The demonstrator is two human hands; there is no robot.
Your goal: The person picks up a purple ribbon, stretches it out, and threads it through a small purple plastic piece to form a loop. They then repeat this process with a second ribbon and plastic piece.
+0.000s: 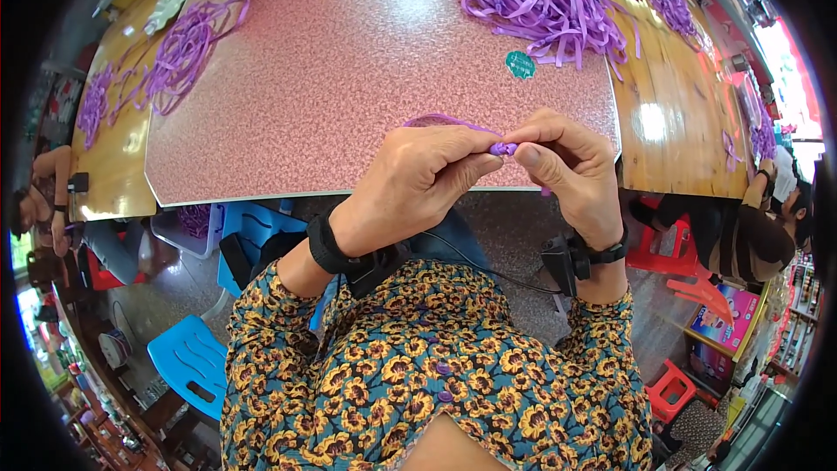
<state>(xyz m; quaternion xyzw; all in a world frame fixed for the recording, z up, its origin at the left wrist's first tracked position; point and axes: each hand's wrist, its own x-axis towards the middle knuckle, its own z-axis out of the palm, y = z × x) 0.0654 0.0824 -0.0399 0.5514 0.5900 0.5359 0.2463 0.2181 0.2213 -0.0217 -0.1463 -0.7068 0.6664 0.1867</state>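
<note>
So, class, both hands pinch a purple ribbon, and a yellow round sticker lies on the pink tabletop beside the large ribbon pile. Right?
Not quite: the round sticker is teal green, not yellow, as the head view shows. The rest stands: left hand and right hand pinch the purple ribbon, and the sticker lies on the pink tabletop beside the large ribbon pile.

Wearing a floral shirt (pixel 375 366) and wristbands

Its front and sleeves (pixel 261 358) are sharing a teal, yellow-flowered print; purple buttons (pixel 445 397) are running down the middle. A wide black band (pixel 324 244) is circling the wrist near the left hand (pixel 414 170); a black strap (pixel 610 252), bearing a boxy device (pixel 558 263), is sitting near the right hand (pixel 575 179).
</note>
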